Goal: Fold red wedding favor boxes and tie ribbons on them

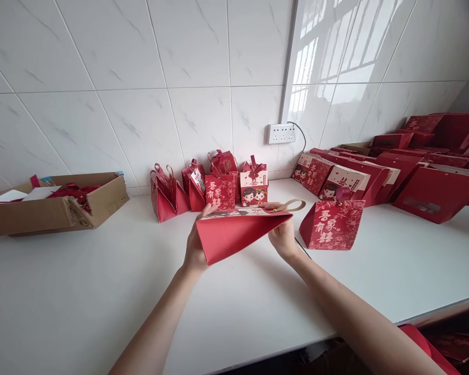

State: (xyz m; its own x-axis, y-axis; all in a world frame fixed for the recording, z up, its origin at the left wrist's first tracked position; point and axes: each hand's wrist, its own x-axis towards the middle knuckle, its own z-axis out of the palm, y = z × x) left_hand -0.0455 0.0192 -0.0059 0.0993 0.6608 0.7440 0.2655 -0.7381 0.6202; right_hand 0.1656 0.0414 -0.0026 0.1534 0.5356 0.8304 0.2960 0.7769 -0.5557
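Observation:
Between my two hands a red paper gift box (238, 234) is held above the white table, tilted so that its plain red triangular side faces me. My left hand (197, 247) grips its left edge, the fingers partly hidden behind it. My right hand (282, 237) holds the right end, near a tan ribbon loop (293, 205) that sticks out there. Printed figures show along the box's far upper face. Just right of my right hand stands a finished-looking red box (332, 225) with white characters and a dark red ribbon on top.
Several small ribboned red boxes (221, 190) stand by the tiled wall. An open cardboard carton (97, 200) with red ribbons inside is at left. Rows of red boxes (440, 192) crowd the right side. A power socket (281, 134) with a cable is on the wall. The table's front edge (410, 319) runs at lower right.

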